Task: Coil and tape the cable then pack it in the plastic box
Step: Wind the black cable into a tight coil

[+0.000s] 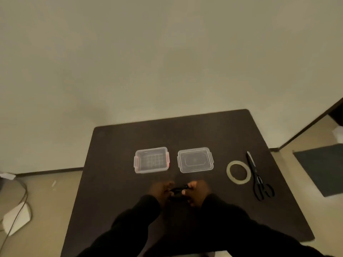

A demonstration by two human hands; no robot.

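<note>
Your left hand (161,191) and right hand (197,192) both grip the small black cable (177,191) between them above the dark table (115,182) — coiling looks underway. Taping and packing remain: the tape roll (238,172), black scissors (257,179) and open clear plastic box (151,160) lie untouched.

Bare room: plain wall (167,52), dark table (111,182), floor cables (18,201).

Dim, yellowish, soft overall: hands motion-blurred, dark sleeves merge into the desk (115,164), wide-angle bending at edges, no glare.
</note>
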